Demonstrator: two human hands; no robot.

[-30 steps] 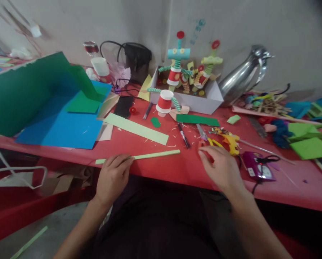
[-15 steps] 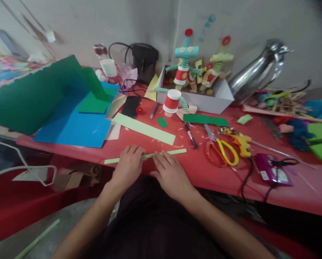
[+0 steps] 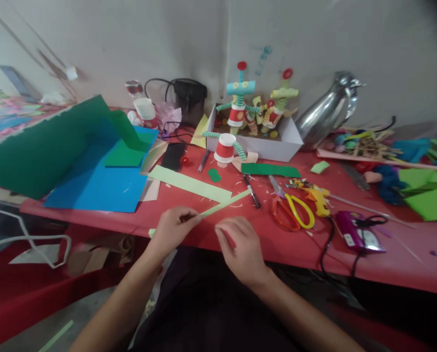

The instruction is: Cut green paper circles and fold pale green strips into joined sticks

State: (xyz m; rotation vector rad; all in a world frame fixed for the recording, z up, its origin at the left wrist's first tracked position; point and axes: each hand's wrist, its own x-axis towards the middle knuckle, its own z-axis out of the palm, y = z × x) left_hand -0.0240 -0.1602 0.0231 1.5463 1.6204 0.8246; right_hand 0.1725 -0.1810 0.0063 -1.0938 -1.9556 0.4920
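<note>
Pinched between the thumb and fingers of my left hand [image 3: 176, 226] is a narrow light-green paper strip [image 3: 226, 202]. The strip slants up to the right above the table, and its other end shows left of the hand. My right hand [image 3: 239, 247] is just right of it, apart from the strip, with loosely bent fingers, a gap at the thumb and nothing visible in it. Behind the strip lies a wider light-green paper band [image 3: 189, 184]. A black marker [image 3: 253, 194] is near the strip's far tip.
Scissors [image 3: 295, 210], a yellow glue gun [image 3: 319, 199] and a purple device with cables [image 3: 358, 232] lie to the right. A red paper cup with spring arms [image 3: 225, 149] stands before a white box [image 3: 266, 146] of paper figures. Blue and green sheets [image 3: 94, 188] cover the left side.
My left hand has lifted the narrow strip off the table and tilted its right end up. My right hand has let go of the strip and moved slightly right and nearer. The view has shifted.
</note>
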